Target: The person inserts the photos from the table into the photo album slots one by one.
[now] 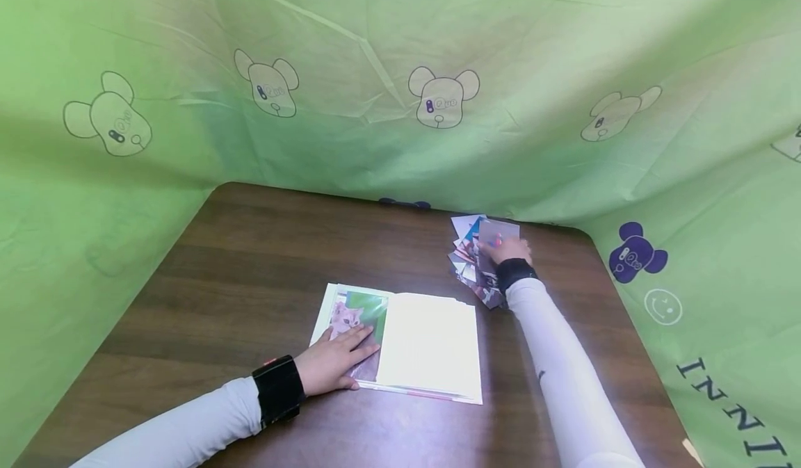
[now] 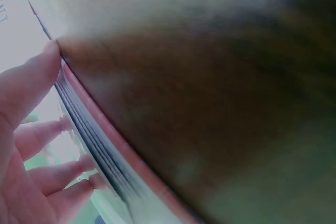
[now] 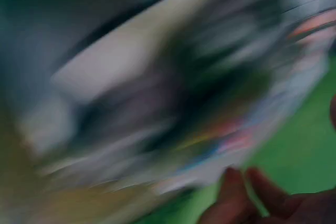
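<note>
An open album (image 1: pixel 432 346) lies on the brown table (image 1: pixel 263 245), its left page showing a cat photo (image 1: pixel 349 315) under a clear sleeve. My left hand (image 1: pixel 338 360) rests flat on that page, fingers straight; in the left wrist view its fingertips (image 2: pixel 52 56) touch the album's page edges (image 2: pixel 105 150). At the back right lies a loose pile of photos (image 1: pixel 468 263). My right hand (image 1: pixel 510 251) is on the pile and pinches a grey photo (image 1: pixel 498 232) raised at its top. The right wrist view is blurred, with photos (image 3: pixel 184 103) above the fingers (image 3: pixel 252 198).
Green cloth (image 1: pixel 400 71) printed with bear heads walls in the table on the left, back and right. Bare table surface stretches left of the album and between album and pile. The album's right page is blank white.
</note>
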`<state>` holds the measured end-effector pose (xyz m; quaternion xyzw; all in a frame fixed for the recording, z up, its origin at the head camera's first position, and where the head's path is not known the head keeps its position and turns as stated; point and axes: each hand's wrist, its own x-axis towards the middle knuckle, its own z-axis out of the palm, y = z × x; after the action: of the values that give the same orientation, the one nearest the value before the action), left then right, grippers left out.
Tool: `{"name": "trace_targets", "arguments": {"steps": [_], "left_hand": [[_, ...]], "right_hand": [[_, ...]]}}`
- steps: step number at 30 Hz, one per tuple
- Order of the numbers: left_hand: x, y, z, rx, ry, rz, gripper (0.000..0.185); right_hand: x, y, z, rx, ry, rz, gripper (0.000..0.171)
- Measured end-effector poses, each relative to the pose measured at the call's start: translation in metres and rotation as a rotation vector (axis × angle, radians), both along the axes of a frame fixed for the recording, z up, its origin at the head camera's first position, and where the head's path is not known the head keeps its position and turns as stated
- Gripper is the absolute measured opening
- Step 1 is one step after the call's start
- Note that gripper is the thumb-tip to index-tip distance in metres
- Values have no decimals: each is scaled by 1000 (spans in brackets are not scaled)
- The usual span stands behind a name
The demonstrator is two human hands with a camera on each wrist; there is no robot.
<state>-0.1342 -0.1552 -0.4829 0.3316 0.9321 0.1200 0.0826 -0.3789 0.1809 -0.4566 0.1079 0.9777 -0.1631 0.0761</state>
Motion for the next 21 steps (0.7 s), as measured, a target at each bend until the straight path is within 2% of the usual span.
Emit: {"name": "trace_targets", "arguments": {"steps": [2, 4, 9, 12, 17, 21], "left_hand": [[1, 1, 0, 5, -3, -7, 67], [1, 3, 1, 3, -14, -6, 67], [-4, 5, 2, -26, -22, -1, 67], [-7, 8, 5, -26, 6, 1, 64], [-13, 22, 9, -7, 51, 41, 54], [-19, 45, 12, -6, 52, 52, 53]], "right_hand": [[5, 14, 0, 28, -68, -111, 94], [9, 21, 2, 15, -112, -178, 103], [10, 34, 7, 12, -158, -237, 98], [7, 43, 7, 0, -172, -235, 82], [7, 58, 13, -25, -65, -170, 46], [3, 70, 25, -60, 119, -38, 34]]}}
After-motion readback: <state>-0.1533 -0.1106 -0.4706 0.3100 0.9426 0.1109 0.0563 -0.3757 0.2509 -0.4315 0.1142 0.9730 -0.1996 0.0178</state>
